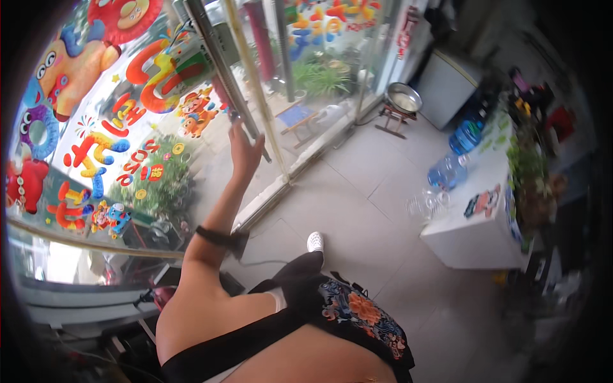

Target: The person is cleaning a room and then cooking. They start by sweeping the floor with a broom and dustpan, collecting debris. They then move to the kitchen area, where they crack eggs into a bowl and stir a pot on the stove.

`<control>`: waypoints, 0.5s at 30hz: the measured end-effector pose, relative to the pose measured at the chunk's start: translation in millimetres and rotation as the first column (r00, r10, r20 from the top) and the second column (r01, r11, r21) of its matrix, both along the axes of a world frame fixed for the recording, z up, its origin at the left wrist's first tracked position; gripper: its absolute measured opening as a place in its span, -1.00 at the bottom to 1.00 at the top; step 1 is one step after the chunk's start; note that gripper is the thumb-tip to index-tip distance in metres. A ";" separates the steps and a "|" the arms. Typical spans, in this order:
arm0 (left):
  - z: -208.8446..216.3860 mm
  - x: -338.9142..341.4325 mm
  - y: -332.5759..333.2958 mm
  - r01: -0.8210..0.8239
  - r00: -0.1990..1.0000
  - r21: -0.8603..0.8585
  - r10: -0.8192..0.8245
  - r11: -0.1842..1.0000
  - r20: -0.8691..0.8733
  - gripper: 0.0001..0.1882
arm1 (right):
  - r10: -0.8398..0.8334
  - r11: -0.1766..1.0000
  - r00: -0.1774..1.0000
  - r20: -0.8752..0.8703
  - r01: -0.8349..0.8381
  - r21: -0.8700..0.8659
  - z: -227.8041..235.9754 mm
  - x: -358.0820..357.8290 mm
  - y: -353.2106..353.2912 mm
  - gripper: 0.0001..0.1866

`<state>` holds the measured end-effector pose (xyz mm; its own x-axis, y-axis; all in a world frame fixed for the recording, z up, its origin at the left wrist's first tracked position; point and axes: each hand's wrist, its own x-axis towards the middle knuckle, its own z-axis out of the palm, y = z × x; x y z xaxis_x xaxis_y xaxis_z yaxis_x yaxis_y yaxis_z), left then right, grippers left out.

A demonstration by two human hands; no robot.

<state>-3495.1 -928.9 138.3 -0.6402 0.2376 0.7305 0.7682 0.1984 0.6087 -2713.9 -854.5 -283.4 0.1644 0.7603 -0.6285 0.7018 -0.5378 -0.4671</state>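
My left arm stretches forward to a glass door covered with bright stickers (143, 112). My left hand (244, 150) is at the long metal door handle (217, 60), which runs down at a slant along the door's edge. The handle passes between my thumb and fingers, and the hand appears closed round it, though the fingertips are partly blurred. A dark band (220, 237) circles my left arm. My right hand is out of view.
Beyond the glass are green plants (322, 80) and a folding chair (297, 117). A metal bowl (403, 99) sits on a low stool near a grey-white cabinet (447, 86). Large water bottles (447, 172) stand beside a white counter (469, 246). My white shoe (315, 242) is on the tiled floor.
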 end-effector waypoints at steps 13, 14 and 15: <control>54.9 -94.7 0.6 -0.053 0.928 0.512 -0.147 0.857 0.342 -0.80 | 0.339 0.936 0.917 -0.210 -0.305 0.176 152.6 -156.3 220.0 -0.66; 70.2 -73.7 -0.6 0.067 0.852 0.645 -0.380 0.761 0.360 -0.82 | 0.476 0.862 0.877 -0.069 -0.449 0.234 149.8 -155.2 260.7 -0.66; 82.1 -57.1 6.1 -0.007 0.842 0.686 -0.366 0.728 0.397 -0.83 | 0.571 0.773 0.819 0.056 -0.559 0.299 152.0 -156.4 314.4 -0.68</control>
